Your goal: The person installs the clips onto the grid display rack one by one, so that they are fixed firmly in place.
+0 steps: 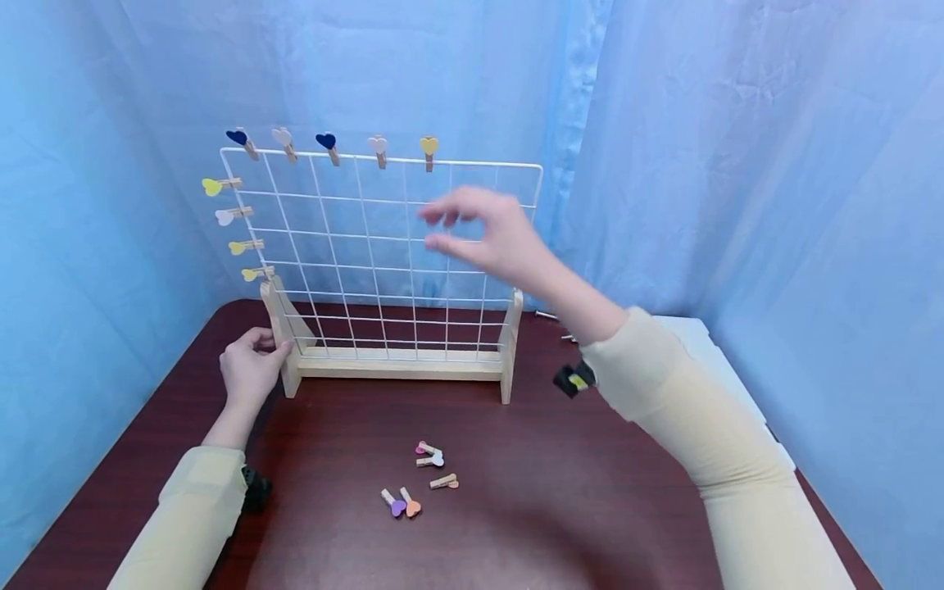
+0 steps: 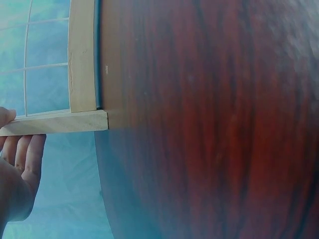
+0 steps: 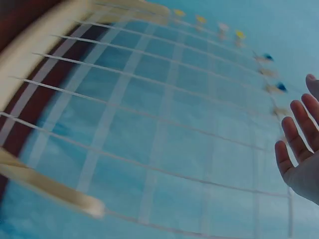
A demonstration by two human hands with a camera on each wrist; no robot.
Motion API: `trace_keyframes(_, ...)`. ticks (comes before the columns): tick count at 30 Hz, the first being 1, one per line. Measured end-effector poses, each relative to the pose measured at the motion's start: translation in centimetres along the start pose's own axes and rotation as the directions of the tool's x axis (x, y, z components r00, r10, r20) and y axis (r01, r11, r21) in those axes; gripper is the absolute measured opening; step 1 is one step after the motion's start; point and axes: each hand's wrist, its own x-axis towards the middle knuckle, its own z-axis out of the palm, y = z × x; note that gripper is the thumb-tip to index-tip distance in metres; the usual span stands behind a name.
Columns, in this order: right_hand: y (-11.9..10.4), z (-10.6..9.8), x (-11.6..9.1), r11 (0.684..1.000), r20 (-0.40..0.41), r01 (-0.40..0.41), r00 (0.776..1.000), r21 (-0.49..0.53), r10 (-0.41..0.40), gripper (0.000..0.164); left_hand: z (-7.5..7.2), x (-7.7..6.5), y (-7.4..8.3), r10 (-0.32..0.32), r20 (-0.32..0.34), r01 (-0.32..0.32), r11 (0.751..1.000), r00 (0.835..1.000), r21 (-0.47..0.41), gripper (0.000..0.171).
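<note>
A white wire grid stands upright in a wooden stand. My left hand grips the stand's left upright, the thumb on one side and the fingers on the other, as the left wrist view also shows. Raised before the grid's right half, my right hand holds nothing, its fingers apart and slightly bent. Heart-topped wooden clothespins sit along the grid's top edge, among them a yellow one nearest the right hand and a navy one. More, yellow and white, line the left edge, including a yellow clothespin.
Several loose clothespins lie on the dark wood table before the stand, including a purple one and an orange one. A white panel-like object lies at the right edge. Blue curtains hang behind.
</note>
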Motion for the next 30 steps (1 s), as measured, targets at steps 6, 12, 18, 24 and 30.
trace_keyframes(6,2.8,5.5,-6.6,1.000,0.209,0.010,0.978,0.012,-0.013,0.035,0.1,0.1,-0.1,0.000,-0.001,0.000,1.000,1.000,-0.004,0.023)
trace_keyframes(12,4.3,10.7,-12.7,0.994,0.351,-0.098,0.933,0.039,0.078,0.038,0.3,0.1,-0.4,-0.001,-0.014,0.001,1.000,1.000,-0.001,0.022)
trace_keyframes(18,5.4,15.3,-17.4,0.988,0.452,-0.144,0.886,0.062,0.101,0.032,0.2,0.2,-0.5,-0.005,-0.013,0.005,1.000,1.000,0.005,0.024)
trace_keyframes(24,5.6,17.3,-19.2,0.994,0.483,-0.095,0.874,0.061,0.054,0.024,0.2,0.1,-0.3,-0.003,-0.010,0.003,1.000,1.000,0.003,0.023)
trace_keyframes(30,5.7,17.7,-19.5,0.994,0.503,-0.108,0.858,-0.025,0.106,0.014,0.2,0.0,-0.2,-0.002,-0.008,0.002,1.000,1.000,-0.004,0.023)
